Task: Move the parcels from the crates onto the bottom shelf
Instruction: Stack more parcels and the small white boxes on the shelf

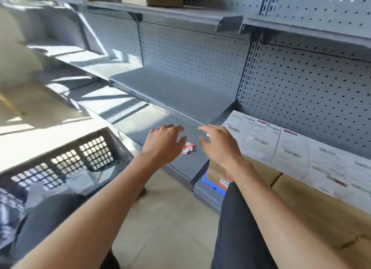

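Grey perforated shelf (180, 96); black lattice crate (66, 160); label (187, 147) seemingly red-white.

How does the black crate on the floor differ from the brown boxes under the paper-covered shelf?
The crate is black, open-topped, with lattice walls; the boxes are plain brown cardboard, closed. The crate stands left of the person, on the floor, and holds bagged parcels; the boxes sit right, tucked beneath the shelf. Both sit low.
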A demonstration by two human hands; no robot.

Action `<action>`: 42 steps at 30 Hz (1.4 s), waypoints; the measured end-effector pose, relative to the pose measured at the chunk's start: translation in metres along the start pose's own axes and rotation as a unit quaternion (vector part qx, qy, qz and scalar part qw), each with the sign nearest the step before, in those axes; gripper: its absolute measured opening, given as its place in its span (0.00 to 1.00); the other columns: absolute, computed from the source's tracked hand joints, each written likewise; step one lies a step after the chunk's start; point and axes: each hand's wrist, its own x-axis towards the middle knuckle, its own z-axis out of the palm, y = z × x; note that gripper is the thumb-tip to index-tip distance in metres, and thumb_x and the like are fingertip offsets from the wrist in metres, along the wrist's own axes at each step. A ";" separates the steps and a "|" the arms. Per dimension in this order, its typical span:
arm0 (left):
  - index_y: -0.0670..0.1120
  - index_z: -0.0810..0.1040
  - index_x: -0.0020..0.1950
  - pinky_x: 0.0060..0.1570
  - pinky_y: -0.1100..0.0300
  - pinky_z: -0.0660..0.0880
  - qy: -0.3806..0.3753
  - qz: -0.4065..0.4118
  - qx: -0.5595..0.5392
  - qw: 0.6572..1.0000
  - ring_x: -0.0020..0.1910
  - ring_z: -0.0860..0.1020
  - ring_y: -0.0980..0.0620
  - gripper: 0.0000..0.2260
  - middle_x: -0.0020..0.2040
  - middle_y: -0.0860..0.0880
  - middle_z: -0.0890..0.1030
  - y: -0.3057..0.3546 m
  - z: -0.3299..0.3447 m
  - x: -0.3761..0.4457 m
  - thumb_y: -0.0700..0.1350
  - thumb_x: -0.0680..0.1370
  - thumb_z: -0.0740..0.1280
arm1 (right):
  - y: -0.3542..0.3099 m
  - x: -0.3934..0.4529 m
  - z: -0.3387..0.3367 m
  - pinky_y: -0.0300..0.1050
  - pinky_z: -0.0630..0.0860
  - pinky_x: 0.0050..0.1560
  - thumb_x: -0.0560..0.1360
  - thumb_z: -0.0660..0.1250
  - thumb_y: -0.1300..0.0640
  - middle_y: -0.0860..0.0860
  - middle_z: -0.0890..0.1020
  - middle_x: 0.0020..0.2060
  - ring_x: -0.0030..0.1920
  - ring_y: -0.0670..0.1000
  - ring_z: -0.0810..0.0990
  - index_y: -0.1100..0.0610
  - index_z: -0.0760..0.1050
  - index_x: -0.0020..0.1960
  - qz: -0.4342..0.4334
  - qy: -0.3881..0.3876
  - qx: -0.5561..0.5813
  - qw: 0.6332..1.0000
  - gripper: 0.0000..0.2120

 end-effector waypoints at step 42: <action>0.46 0.68 0.77 0.71 0.45 0.68 -0.014 -0.503 -0.135 0.854 0.72 0.69 0.44 0.26 0.75 0.43 0.69 -0.450 0.097 -0.155 0.51 0.80 0.65 | -0.295 0.098 0.403 0.54 0.69 0.68 0.81 0.61 0.52 0.52 0.72 0.72 0.72 0.56 0.68 0.49 0.65 0.77 -0.157 -0.408 0.036 0.899 0.25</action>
